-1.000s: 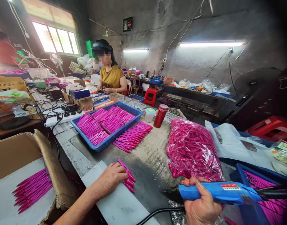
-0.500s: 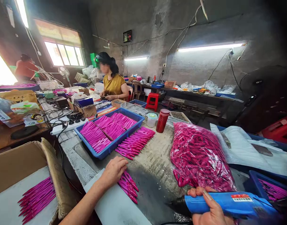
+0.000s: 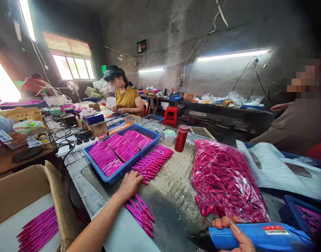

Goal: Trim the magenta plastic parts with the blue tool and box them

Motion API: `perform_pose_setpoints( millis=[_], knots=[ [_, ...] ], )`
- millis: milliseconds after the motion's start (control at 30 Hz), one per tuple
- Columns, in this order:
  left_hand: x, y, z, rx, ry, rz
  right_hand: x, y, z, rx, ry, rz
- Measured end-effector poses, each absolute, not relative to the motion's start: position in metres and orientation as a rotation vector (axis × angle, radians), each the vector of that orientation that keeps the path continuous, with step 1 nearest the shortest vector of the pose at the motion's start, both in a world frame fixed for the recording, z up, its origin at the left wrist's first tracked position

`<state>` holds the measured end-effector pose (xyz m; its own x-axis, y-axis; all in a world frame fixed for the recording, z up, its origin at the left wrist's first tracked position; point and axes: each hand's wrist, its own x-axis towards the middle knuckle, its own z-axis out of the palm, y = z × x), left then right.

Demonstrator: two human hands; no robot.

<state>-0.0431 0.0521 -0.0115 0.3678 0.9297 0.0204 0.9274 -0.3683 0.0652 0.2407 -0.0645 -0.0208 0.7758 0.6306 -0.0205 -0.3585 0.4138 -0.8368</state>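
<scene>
My left hand [image 3: 130, 184] is at the near end of a row of magenta tapered plastic pieces [image 3: 156, 159], fingers slightly apart and touching the closest ones. Its fingertips are partly hidden. Just below the wrist, a small group of the same pieces [image 3: 141, 213] lies across the edge of a pale board [image 3: 128, 232]. Closed around a blue electric screwdriver [image 3: 255, 236], my right hand [image 3: 240, 234] is at the lower right; the black nose of the tool points left over the table.
A blue tray [image 3: 111, 178] of magenta pieces stands behind my left hand. Nearby are a red flask [image 3: 181, 138], a lidded cup [image 3: 169, 137] and a bulging clear bag [image 3: 225, 178]. Tiny rings [image 3: 180, 206] dot the table. A cardboard box [image 3: 55, 196] is left. Co-workers [image 3: 126, 96] sit beyond; another person [image 3: 294, 119] is right.
My left hand has moved up and away from the small group to the row beside the tray. My right hand still holds the screwdriver. A person has come into view at the right.
</scene>
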Motion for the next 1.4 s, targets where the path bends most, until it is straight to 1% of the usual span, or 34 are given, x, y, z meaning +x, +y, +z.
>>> perform_pose_setpoints(
  millis=[100,267,500,667,833,1033,1400],
  knots=[
    [-0.044,0.053,-0.014,2.577,1.731,0.08,0.237,-0.064,-0.013,-0.988,-0.182,0.646],
    [-0.043,0.05,-0.019,2.571,1.682,0.116,0.234,-0.063,-0.004,-1.002,-0.107,0.712],
    [-0.034,0.042,-0.017,2.587,1.509,0.194,0.233,-0.063,-0.002,-0.972,-0.161,0.667],
    [-0.038,0.047,-0.016,2.573,1.511,0.102,0.232,-0.063,-0.004,-0.974,-0.193,0.628],
    [-0.023,0.043,-0.019,2.58,1.435,0.149,0.234,-0.062,-0.007,-0.947,-0.244,0.615],
    [0.005,0.033,-0.012,2.552,1.325,0.055,0.232,-0.062,-0.006,-0.931,-0.273,0.629],
    [0.008,0.032,-0.011,2.579,1.299,0.051,0.231,-0.061,-0.007,-0.93,-0.24,0.638]
  ],
)
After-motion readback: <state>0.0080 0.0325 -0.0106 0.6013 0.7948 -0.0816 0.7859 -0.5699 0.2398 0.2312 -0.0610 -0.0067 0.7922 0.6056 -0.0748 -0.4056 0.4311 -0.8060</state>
